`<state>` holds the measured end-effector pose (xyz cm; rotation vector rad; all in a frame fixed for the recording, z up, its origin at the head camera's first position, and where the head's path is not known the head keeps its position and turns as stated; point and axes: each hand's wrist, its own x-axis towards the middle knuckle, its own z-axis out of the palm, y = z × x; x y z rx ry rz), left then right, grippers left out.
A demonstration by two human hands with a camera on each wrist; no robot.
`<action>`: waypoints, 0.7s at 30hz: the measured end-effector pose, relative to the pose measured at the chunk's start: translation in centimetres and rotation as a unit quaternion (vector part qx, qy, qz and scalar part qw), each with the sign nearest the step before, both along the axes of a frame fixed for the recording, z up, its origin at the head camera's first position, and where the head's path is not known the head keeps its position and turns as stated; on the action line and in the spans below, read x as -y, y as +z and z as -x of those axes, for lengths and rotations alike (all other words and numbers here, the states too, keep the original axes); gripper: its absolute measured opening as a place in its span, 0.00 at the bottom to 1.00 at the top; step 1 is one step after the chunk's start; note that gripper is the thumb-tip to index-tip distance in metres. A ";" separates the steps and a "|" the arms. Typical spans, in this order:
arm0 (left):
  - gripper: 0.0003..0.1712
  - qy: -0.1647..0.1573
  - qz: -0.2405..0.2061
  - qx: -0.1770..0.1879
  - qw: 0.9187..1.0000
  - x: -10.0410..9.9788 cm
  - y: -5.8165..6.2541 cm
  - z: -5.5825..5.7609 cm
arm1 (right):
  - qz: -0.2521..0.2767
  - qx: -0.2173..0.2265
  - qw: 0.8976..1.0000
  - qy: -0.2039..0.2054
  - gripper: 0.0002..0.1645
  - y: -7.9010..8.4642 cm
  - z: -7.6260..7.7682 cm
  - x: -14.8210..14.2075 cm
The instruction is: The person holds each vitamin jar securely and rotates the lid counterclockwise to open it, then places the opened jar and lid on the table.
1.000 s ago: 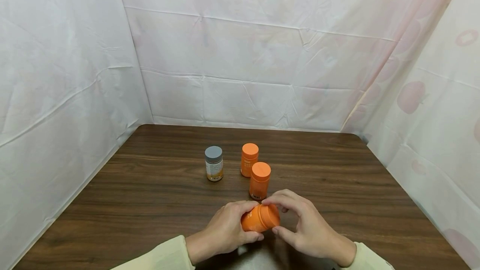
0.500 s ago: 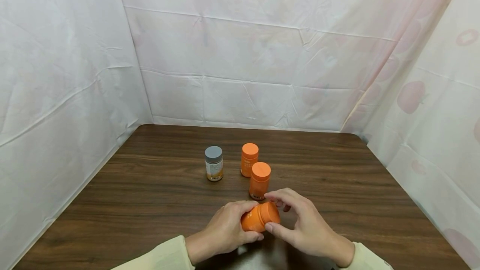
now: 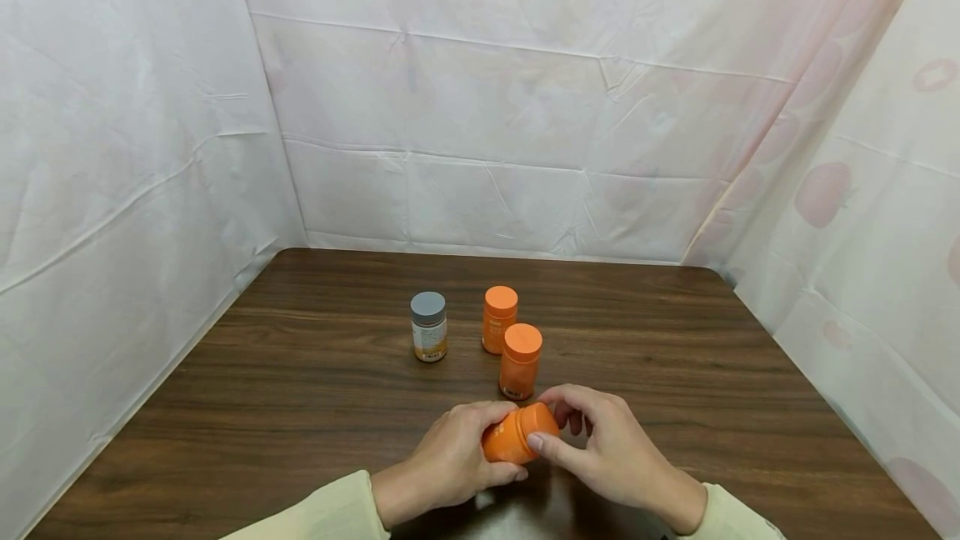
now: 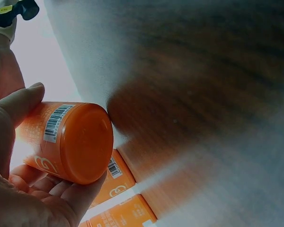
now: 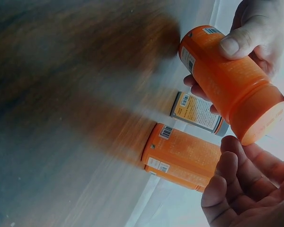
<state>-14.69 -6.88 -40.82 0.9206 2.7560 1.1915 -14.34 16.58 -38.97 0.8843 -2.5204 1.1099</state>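
Observation:
An orange supplement bottle [image 3: 504, 442] lies tilted in my left hand [image 3: 453, 457], whose thumb and fingers curl round its body. Its screw lid [image 3: 538, 422] points to the right. My right hand [image 3: 611, 448] has its thumb and fingertips on opposite sides of that lid, pinching it. In the left wrist view the bottle's round base [image 4: 88, 142] faces the camera. From the right wrist, the lid [image 5: 259, 116] shows seated on the bottle's neck. Just beyond the hands stands an orange bottle [image 3: 519, 369], upright and capped.
Another capped orange bottle [image 3: 498, 327] stands behind the nearer one. To their left is an upright bottle with a grey lid [image 3: 428, 332] and a white and yellow label. The dark wooden table [image 3: 300, 407] is bordered by pale hanging sheets [image 3: 480, 107].
My right thumb has moved up and left onto the lid's near side, and the right fingers have shifted round its far side. The left hand and the held bottle stay nearly in place.

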 end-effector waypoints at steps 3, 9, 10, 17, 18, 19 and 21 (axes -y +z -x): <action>0.26 -0.001 0.000 -0.001 1.000 0.0 0.0 0.0 | 0.004 0.001 1.000 0.008 0.14 0.0 0.0 0.1; 0.25 0.001 0.004 0.002 1.000 0.0 -0.1 0.0 | 0.012 -0.006 1.000 0.022 0.17 -0.1 0.1 -0.1; 0.25 0.001 0.005 0.004 1.000 0.0 -0.2 0.1 | 0.012 -0.008 1.000 0.024 0.18 -0.1 0.1 -0.1; 0.25 0.002 0.008 0.012 1.000 0.0 -0.3 0.2 | 0.008 -0.027 0.999 0.045 0.22 0.0 0.0 -0.3; 0.25 0.002 0.008 0.012 1.000 0.0 -0.3 0.2 | 0.008 -0.031 0.998 0.049 0.23 0.0 0.0 -0.4; 0.25 0.002 0.009 0.012 1.000 0.0 -0.3 0.2 | 0.009 -0.035 0.998 0.052 0.23 0.0 0.0 -0.4; 0.25 0.004 0.010 0.012 1.000 0.0 -0.3 0.2 | 0.010 -0.042 0.997 0.057 0.24 0.1 0.1 -0.4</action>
